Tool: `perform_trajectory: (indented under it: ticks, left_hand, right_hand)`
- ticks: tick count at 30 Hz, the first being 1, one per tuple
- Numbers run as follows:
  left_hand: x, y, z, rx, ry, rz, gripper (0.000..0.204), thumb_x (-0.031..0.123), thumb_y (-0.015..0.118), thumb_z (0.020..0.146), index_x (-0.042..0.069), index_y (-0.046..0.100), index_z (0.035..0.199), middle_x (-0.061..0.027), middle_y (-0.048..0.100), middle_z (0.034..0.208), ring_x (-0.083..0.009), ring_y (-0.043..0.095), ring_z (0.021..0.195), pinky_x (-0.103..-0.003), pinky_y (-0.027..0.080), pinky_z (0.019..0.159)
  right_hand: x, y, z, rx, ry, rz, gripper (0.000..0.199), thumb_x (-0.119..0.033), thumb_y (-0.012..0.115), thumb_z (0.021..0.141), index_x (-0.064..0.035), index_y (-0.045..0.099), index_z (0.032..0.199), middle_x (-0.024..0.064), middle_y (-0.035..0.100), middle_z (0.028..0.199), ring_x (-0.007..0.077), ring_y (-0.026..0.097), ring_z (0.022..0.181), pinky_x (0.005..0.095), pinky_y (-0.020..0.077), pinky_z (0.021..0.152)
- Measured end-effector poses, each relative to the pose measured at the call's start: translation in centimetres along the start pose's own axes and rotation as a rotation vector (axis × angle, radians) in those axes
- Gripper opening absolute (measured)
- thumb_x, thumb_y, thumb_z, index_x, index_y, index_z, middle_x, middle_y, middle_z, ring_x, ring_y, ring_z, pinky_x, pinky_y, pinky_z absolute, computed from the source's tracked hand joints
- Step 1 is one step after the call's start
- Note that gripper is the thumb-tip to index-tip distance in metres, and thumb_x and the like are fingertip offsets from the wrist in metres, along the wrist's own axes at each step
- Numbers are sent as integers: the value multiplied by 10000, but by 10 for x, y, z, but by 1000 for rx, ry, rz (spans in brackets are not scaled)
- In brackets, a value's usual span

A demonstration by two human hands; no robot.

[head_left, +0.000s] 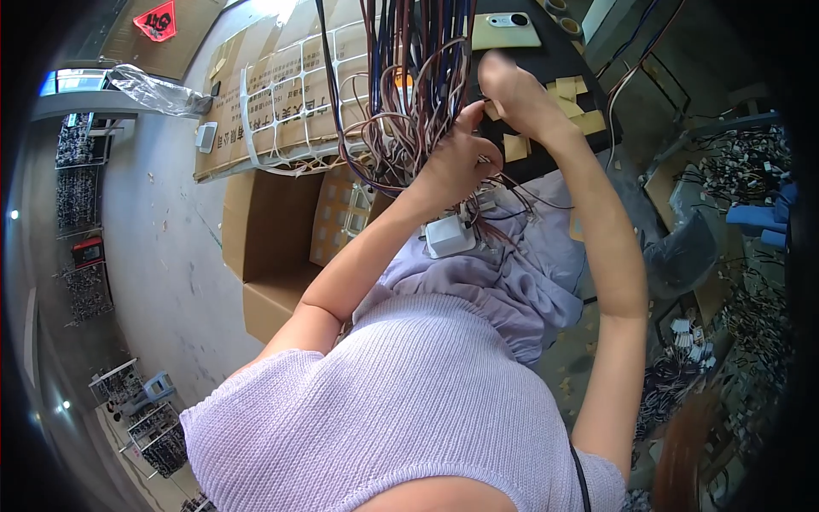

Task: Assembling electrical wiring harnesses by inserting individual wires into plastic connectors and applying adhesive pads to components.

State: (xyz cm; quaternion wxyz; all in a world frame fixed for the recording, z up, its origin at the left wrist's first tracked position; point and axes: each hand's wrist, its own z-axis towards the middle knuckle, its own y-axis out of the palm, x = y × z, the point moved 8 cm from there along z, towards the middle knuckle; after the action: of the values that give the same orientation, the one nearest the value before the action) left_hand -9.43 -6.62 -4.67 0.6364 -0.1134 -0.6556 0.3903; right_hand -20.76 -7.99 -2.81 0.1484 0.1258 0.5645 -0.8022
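My left hand (461,166) is curled at the lower right of a hanging bundle of wires (409,128), brown, dark blue and pale. Its fingers are closed on wires, whose loose ends come out below the hand. My right hand (514,101) is just beyond and to the right, over a black tabletop (554,51). Motion blurs its fingertips, so its grip cannot be made out. Yellowish pieces of tape (589,122) lie on the tabletop beside it. On my lap, a white plastic box-shaped part (449,236) sits among wire ends.
A phone (507,31) and tape rolls (563,21) are at the table's far side. Left stands a cardboard carton (273,222) beneath a flat cardboard sheet (294,102) with white netting. Heaps of wires (742,162) lie at right; racks hung with parts (77,188) line the far left.
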Motion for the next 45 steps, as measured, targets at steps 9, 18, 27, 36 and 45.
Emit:
perform_trajectory:
  ticks: [9,18,27,36,45]
  left_hand:
    - [3,-3,8,-29,-5,56,156,30,740,692,113,731,824,-177,410,1385,-362,507,1194,-381,439,999]
    - [2,-1,26,-165,-2,158,102,47,730,651,81,728,747,-154,544,1234,-292,559,1113,-339,463,931]
    - [14,-7,10,18,143,159,154,-14,703,644,72,723,770,-210,516,1264,-325,563,1128,-350,474,928]
    - [1,-1,27,-111,41,274,117,-8,700,611,54,704,710,-141,581,1095,-281,615,953,-331,513,792]
    - [9,-6,24,-169,-19,183,85,18,685,662,50,704,739,-160,595,1072,-278,621,961,-318,509,797]
  right_hand:
    - [9,8,-2,-1,90,-31,77,-34,587,813,21,534,827,159,538,952,345,596,868,412,501,748]
    - [2,12,4,-54,37,-177,268,2,739,656,30,579,870,171,577,1029,308,641,917,358,553,803]
    - [4,10,6,22,20,-89,144,10,645,680,-3,544,782,138,547,940,334,604,859,409,508,758]
    - [9,13,9,-86,118,-156,219,-19,716,684,9,606,871,160,589,1028,322,638,942,402,545,806]
    - [47,-44,-33,409,200,586,143,-133,512,978,-11,565,1030,21,600,899,82,556,793,232,461,716]
